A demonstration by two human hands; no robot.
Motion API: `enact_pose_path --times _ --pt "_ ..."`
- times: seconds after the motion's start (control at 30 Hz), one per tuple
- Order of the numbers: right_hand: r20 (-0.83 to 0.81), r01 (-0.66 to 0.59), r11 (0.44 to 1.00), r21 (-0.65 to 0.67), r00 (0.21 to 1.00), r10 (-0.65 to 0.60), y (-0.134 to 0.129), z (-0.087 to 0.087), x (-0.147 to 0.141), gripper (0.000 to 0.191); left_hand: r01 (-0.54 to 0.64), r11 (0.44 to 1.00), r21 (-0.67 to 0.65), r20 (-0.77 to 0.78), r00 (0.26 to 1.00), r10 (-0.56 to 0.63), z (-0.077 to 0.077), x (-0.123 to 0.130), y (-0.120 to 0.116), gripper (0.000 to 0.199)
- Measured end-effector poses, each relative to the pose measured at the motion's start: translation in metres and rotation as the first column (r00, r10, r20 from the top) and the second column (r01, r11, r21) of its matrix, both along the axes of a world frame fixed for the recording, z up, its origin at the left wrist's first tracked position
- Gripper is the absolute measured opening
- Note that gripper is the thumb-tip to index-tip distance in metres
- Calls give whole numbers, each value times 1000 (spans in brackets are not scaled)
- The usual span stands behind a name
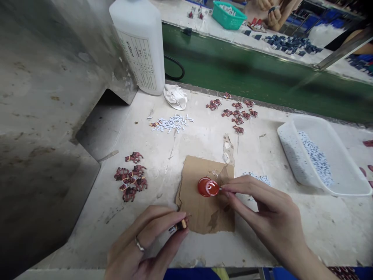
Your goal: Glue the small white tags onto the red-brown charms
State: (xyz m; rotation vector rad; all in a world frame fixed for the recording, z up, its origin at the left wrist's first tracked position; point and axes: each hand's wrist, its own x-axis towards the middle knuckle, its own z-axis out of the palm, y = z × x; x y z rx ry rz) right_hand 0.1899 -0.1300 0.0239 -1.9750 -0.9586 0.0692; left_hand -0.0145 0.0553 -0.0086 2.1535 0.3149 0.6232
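My left hand (151, 239), a ring on one finger, pinches a small brown figurine (182, 224) with a yellowish band and a whitish part between thumb and forefinger. My right hand (262, 210) has thumb and fingertips pressed together at the rim of a small cup of red liquid (212, 188). A tiny pale tip shows at those fingertips, too small to name. The cup lies tilted on a piece of brown cardboard (198, 217). Left of the cardboard lies a group of brown animal figurines (132, 179). Small bluish-white pieces (258, 177) lie partly hidden behind my right hand.
More brown figurines (237, 112) and a pile of bluish-white pieces (171, 123) lie farther back. A white plastic tub (346, 182) stands right, a large white bottle (145, 50) and crumpled white cloth (175, 97) back left. Metal housing (49, 116) bounds the left. Another person's hands (272, 15) work beyond the green divider (233, 58).
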Motion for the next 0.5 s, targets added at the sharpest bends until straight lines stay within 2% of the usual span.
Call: enact_pose_path --times 0.17,0.33,0.5 --pt "-126 57 997 50 991 -50 2 14 -14 30 3 1000 -15 38 999 -3 3 8 -6 11" --pt "-323 -57 988 147 941 102 7 21 -38 42 138 989 -55 56 989 -135 7 14 -7 11" --pt "-366 -75 977 201 919 146 11 15 -44 47 176 981 -79 68 983 -171 8 16 -7 15"
